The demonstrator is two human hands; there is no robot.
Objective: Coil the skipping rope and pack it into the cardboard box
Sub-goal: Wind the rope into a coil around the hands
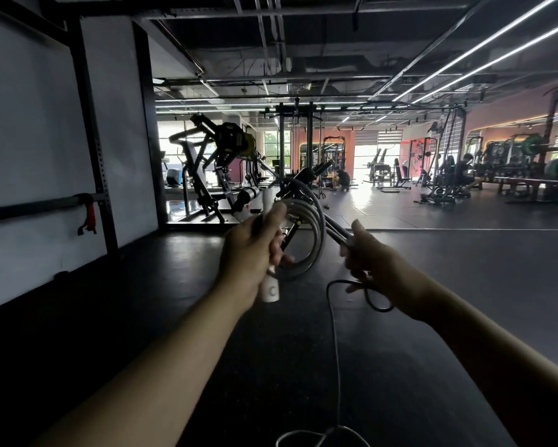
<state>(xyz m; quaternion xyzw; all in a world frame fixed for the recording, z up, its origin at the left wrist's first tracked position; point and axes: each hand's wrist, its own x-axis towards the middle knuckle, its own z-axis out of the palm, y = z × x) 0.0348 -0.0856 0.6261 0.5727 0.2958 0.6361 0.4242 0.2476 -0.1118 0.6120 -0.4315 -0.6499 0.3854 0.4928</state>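
floor [400,317]: dark rubber gym mat, fills the near and middle of the scene, glossy reflections farther out.
wall [29,124]: white panel on the left, black perforated upright and a horizontal bar fixed across it.
weight machine [213,162]: black frame, far left of centre, behind the hands.
racks and benches [448,175]: far right, in front of a reddish wall; people there are too small to make out.
skipping rope [306,227]: held up in mid-air between both hands, centre of view. Several grey loops already gathered into a round coil, the rest uncoiled.
loose tail [335,350]: thin grey cord drops from the right hand straight down to the near floor, ends in a slack curl at the bottom edge.
left hand [255,243]: fingers curled tight around a white handle and the left side of the coil, thumb pressed over the top.
right hand [371,259]: fingers closed on the right side of the coil, strands pinched under the thumb; a small dark loop of cord hangs below the palm.
white handle [269,290]: roughly upright in the left fist, both ends sticking out, grey mark on the lower end.
cardboard box: not in view.
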